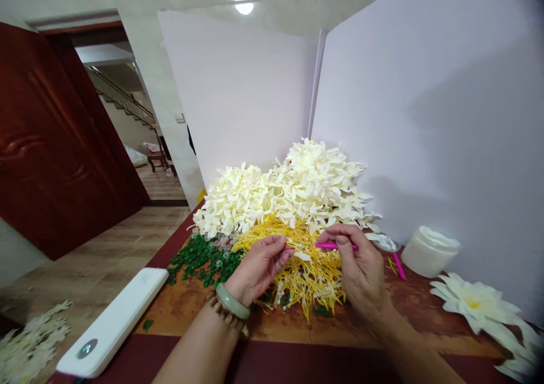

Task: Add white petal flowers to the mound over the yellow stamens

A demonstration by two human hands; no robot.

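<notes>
My right hand (359, 265) grips a pink-handled tool (329, 246) whose thin shaft points left. Facing it, my left hand (266, 262) is closed in a pinch, and what sits between its fingertips is too small to make out. A green bangle (233, 301) and a beaded bracelet circle the left wrist. Beneath both hands spreads a pile of yellow artificial stamens (310, 290) with whitish tips. Just behind rises a big heap of cream-white artificial petals (314, 186). Green plastic pieces (204, 259) lie left of the stamens, with small clear rings (221, 241) among them.
At right stand a white jar (430, 252), another pink stick (399, 266) and an assembled white flower (471, 302). A long white device (114, 321) lies along the left table edge. White boards (425, 101) wall the back and right. More petals (36, 344) lie lower left.
</notes>
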